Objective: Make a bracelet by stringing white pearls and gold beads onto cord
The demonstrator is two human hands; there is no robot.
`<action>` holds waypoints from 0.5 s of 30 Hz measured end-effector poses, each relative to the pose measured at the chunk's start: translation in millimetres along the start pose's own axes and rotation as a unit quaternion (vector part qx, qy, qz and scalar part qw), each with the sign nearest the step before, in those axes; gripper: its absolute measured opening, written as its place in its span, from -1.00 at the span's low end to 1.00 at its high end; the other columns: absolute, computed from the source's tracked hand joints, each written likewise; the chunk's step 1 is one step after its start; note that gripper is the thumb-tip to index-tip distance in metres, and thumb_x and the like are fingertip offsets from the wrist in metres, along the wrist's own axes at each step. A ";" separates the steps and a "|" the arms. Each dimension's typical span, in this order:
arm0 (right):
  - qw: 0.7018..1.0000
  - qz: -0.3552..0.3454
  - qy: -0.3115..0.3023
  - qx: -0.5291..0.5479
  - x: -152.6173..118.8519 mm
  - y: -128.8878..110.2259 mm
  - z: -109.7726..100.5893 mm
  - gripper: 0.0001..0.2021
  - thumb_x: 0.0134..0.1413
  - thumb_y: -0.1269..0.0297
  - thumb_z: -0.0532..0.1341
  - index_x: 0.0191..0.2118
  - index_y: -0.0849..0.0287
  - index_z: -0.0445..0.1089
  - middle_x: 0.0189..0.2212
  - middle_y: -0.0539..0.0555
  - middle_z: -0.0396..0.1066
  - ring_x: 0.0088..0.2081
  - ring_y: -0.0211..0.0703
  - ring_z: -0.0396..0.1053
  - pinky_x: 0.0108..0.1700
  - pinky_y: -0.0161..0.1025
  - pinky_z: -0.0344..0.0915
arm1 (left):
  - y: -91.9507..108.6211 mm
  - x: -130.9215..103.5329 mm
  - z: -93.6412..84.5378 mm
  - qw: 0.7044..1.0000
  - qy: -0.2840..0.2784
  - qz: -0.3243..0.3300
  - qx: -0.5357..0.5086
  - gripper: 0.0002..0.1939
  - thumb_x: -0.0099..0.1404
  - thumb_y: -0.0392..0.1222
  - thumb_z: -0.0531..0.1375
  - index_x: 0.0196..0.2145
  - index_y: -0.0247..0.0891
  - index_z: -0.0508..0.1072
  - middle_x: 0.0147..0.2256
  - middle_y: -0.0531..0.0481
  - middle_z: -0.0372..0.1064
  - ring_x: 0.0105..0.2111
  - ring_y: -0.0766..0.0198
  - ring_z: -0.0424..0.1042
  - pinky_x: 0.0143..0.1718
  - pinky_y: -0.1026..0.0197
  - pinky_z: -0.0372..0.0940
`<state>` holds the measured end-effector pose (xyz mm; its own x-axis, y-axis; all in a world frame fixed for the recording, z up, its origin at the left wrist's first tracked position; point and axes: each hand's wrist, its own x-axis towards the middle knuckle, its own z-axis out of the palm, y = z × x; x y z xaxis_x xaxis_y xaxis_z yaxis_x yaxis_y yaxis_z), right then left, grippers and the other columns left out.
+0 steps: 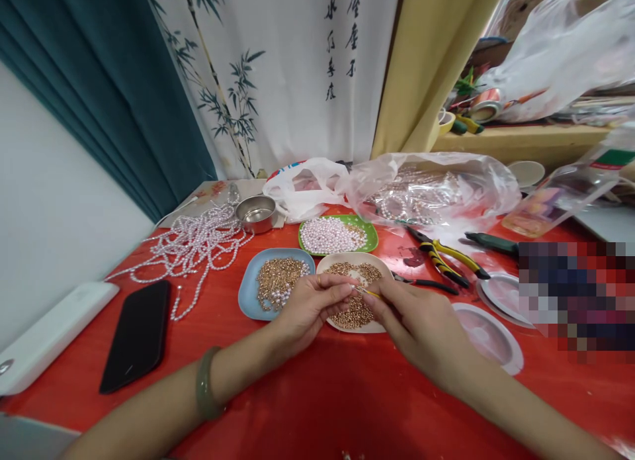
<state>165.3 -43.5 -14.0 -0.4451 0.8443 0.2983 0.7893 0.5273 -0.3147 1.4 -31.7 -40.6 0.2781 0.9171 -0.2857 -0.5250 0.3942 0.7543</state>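
Over the cream plate (323, 264) of gold beads, my two hands meet with fingertips almost touching. My left hand (310, 308), a green bangle on its wrist, is closed in a pinch on something small and pale that is too tiny to name. Between the fingers of my right hand (419, 321) is a thin yellow tool (370, 292), its tip directed at the left fingertips; most of it is hidden. Left of the cream plate, a blue plate (247, 294) holds gold pieces and some pearly beads. Behind them a green plate (371, 235) carries white-pink pearl beads.
Strings of pearl beads (198, 241) and a metal tin (256, 215) lie at back left, with a black phone (136, 337) nearer. Yellow-black pliers (446, 258), white round lids (489, 334) and a clear bag of beads (431, 188) occupy the right and back.
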 end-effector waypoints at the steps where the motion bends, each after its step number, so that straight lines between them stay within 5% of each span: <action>1: 1.000 -0.003 0.004 -0.006 0.0 0.1 0.1 -0.74 0.17 0.24 -0.07 -0.40 0.20 0.28 -0.54 0.11 0.41 -0.55 -0.12 0.35 -0.54 -0.30 0.14 | -0.1 0.1 0.2 1.000 0.001 0.001 0.005 -0.84 -0.10 -0.30 0.35 -0.47 -0.35 0.53 -0.53 0.01 0.44 -0.52 0.49 0.36 -0.45 0.46 0.24; 15: 0.978 -0.108 0.091 -0.151 -0.9 2.7 0.6 -0.71 0.15 0.32 -0.05 -0.54 0.20 0.26 -0.64 0.05 0.35 -0.61 -0.19 0.30 -0.59 -0.28 -0.07 | -1.0 -0.5 0.4 0.990 0.023 0.065 0.122 -0.87 -0.09 -0.23 0.34 -0.52 -0.30 0.52 -0.58 0.05 0.42 -0.54 0.44 0.34 -0.41 0.35 0.24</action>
<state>167.6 -42.8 -15.7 -0.5542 0.6709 0.4928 0.7866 0.6157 0.0465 2.1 -32.6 -41.0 0.1805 0.9633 -0.1985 -0.3434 0.2508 0.9051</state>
